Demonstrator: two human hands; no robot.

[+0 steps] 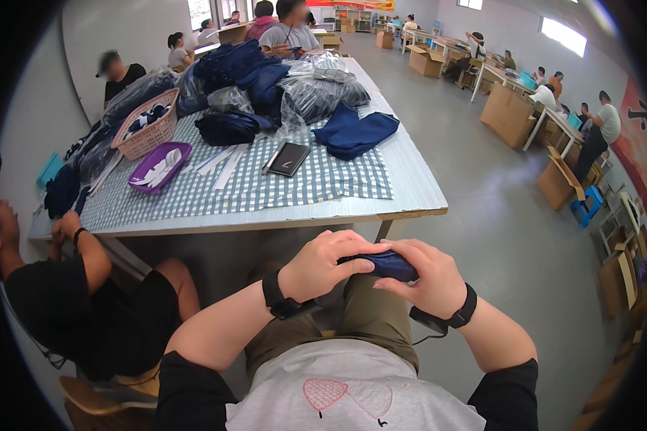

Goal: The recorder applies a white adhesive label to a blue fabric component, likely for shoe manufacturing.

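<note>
Above my lap, a small bundle of dark blue cloth [394, 267] is gripped between both hands. My left hand [325, 264] closes on its left end, with the thumb along the near side. My right hand [433, 279] wraps the right end, fingers over the top and thumb below. How the cloth is folded inside my grip is hidden. Beyond my hands, on the table [428, 188], lie a folded dark blue garment [356, 131], a black notebook [290, 159] and a pen [273, 157] on a checked cloth [323, 188].
A large pile of navy garments [241, 72] and clear plastic bags [323, 93] covers the table's far part. At left stand a pink basket [147, 126] and a purple tray [160, 167] with white pieces. A person in black [57, 309] sits close on my left. Cardboard boxes [507, 115] line the right.
</note>
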